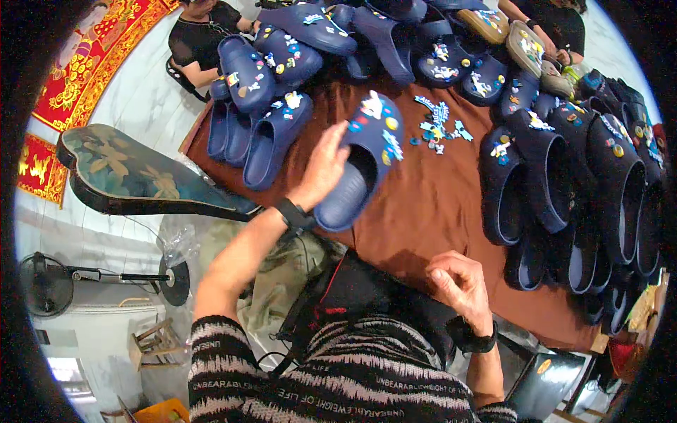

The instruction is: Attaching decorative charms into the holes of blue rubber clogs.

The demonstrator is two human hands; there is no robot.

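Observation:
A navy clog (349,190) decorated with white, blue and yellow charms is tilted at the near left part of the brown cloth. My left hand (324,166) grips its left side, with a black band on the wrist; part of the grip is hidden. By the front edge of the cloth, my right hand (458,285) has its fingers curled in and the thumb against them. Whatever it may hold is hidden. Beyond the clog, towards the right, lies a small pile of loose charms (437,123) in blue, white and yellow.
The brown cloth (437,211) covers the table. Navy clogs (546,166) are stacked along its right side, and more clogs (282,56) at the far left. Two people (201,42) sit across the table. A patterned chair back (141,173) stands at the left.

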